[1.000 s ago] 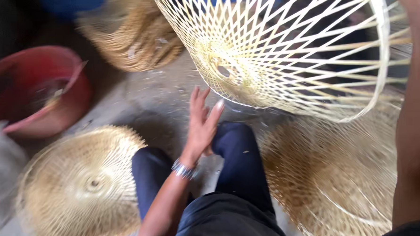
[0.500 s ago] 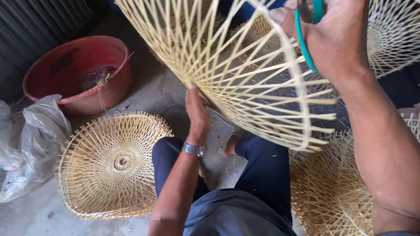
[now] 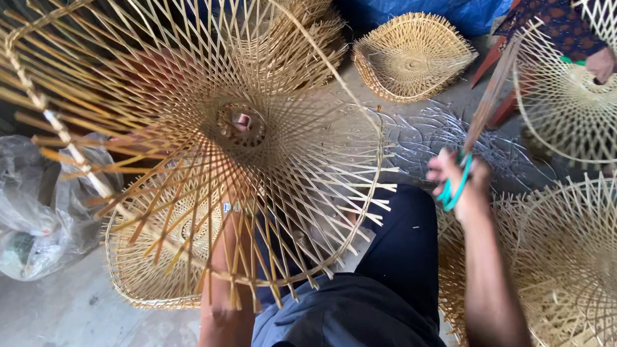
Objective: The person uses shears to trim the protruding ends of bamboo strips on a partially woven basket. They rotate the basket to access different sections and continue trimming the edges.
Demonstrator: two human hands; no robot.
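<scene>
Bamboo frame [image 3: 182, 130], an open dome of pale radiating splints ringed by a hoop, held tilted above the lap at frame left. Left hand [image 3: 240, 121] shows only as fingertips through the central hub (grip on the hub; finger spread cannot be told). Right hand [image 3: 456, 181] is closed round green-handled scissors [image 3: 455, 188], well apart from the frame. Around: finished baskets [image 3: 414, 54] on the floor, a plastic bag [image 3: 25, 207] at left, another person's hand [image 3: 602, 63] working a similar frame.
</scene>
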